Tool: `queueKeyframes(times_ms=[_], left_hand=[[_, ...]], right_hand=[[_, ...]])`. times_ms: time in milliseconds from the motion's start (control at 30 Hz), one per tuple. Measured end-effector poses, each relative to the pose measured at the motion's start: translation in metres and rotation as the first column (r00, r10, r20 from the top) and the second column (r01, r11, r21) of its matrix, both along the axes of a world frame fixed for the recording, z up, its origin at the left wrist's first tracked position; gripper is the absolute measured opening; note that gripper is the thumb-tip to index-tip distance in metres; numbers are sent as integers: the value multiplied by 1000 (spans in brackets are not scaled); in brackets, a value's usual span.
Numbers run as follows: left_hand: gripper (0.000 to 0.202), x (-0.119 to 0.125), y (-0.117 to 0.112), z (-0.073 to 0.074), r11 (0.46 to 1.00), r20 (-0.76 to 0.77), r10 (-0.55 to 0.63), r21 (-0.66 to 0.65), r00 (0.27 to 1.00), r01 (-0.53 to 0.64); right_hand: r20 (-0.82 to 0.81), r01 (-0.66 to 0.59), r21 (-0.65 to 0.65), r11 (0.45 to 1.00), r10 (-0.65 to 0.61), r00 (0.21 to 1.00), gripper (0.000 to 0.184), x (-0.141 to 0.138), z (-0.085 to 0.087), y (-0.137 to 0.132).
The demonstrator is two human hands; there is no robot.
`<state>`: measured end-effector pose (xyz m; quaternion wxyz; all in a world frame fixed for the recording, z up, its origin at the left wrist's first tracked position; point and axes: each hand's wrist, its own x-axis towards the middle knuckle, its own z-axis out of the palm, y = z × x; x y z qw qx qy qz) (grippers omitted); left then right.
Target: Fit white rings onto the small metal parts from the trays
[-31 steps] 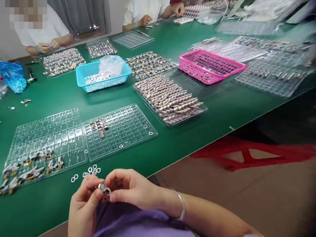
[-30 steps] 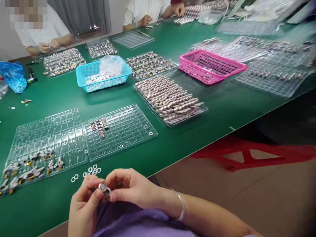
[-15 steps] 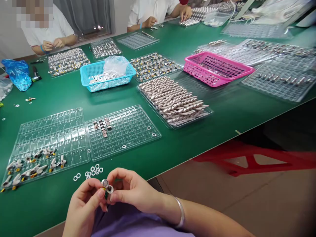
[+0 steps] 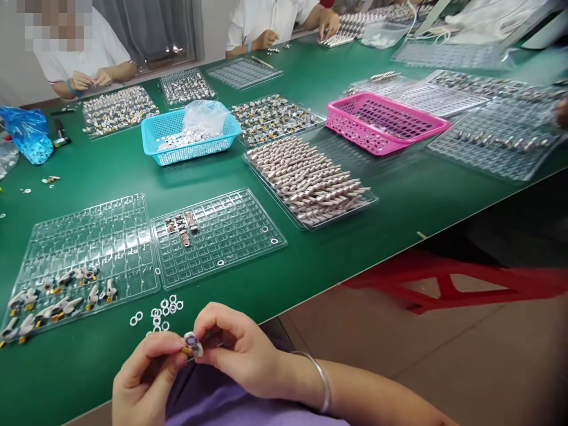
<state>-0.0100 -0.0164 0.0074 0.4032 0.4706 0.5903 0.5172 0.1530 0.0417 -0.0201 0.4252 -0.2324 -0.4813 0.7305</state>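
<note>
Both hands meet low in the view, close to the table's front edge, above a purple garment. Between their fingertips is a small white earbud part with a round face and a bit of yellow. My left hand pinches it from the left, thumb and forefinger closed. From the other side my right hand grips it, fingers curled; its fingertips partly hide it. Just beyond lie several loose white rings. A see-through tray at the left carries several white earbud pieces with yellow tabs.
A gridded plastic tray bears several small round parts. Past it stand a tray of stacked beige stems, a blue basket and a pink basket. Co-workers sit across the green table. A red stool is below right.
The two small pieces that showed side by side between my fingertips now appear close together, turned to another angle. My left hand has tilted slightly. A hand has appeared at the far right edge.
</note>
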Motion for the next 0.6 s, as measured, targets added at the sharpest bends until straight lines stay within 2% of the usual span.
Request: queueKeyframes(times_ms=[100, 200, 267, 333, 400, 433, 500, 600], left_hand=[[13, 0, 0, 0, 1000, -6, 3, 9, 1000, -3], [11, -1, 0, -2, 999, -5, 10, -34, 1000, -10], [13, -2, -2, -4, 996, 18, 34, -89, 999, -32], [16, -2, -4, -4, 986, 68, 52, -161, 996, -41], [19, 2, -4, -1, 972, 137, 100, -224, 985, -67], [22, 4, -4, 1, 964, 167, 137, -250, 977, -92], [27, 10, -2, 7, 949, 189, 212, -275, 959, -156], [27, 17, 0, 11, 950, 180, 248, -235, 952, -203]], right_hand=[[69, 90, 278, 956, -113, 991, 11, 3, 1, 1], [112, 140, 527, 838, -232, 966, 11, 7, 1, 2], [113, 154, 667, 729, -303, 946, 16, 9, 0, 2], [73, 182, 790, 585, -385, 920, 19, 11, -2, 3], [19, 210, 867, 453, -450, 893, 19, 11, -3, 5], [-3, 218, 889, 403, -471, 882, 20, 11, -2, 6], [12, 184, 913, 364, -475, 880, 22, 11, -1, 8], [109, 63, 920, 388, -406, 907, 31, 13, 0, 6]])
